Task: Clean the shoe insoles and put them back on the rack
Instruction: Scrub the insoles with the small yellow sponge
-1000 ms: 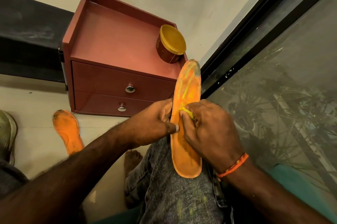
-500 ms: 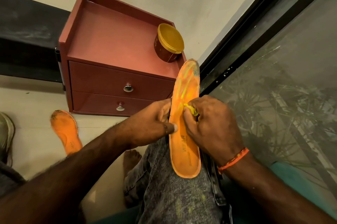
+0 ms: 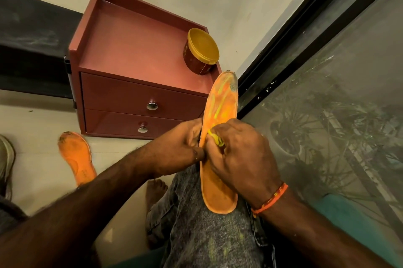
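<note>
An orange insole [image 3: 221, 102] streaked with yellow lies lengthwise on my knee, its toe pointing away from me. My left hand [image 3: 181, 147] grips its left edge at the middle. My right hand [image 3: 242, 158] lies over the insole's middle, its fingers curled round a small yellow thing [image 3: 216, 139] pressed against the surface. A second orange insole [image 3: 76, 156] lies on the floor to the left, its toe end dirty.
A dark red two-drawer cabinet [image 3: 135, 54] stands ahead on the floor, a round tub with a yellow lid [image 3: 201, 54] on its top right corner. A black-framed glass pane [image 3: 327, 104] runs along the right. A worn shoe [image 3: 5, 158] shows at the left edge.
My right hand has slid a little up the insole toward its toe with the yellow thing. My left hand keeps its grip in the same place.
</note>
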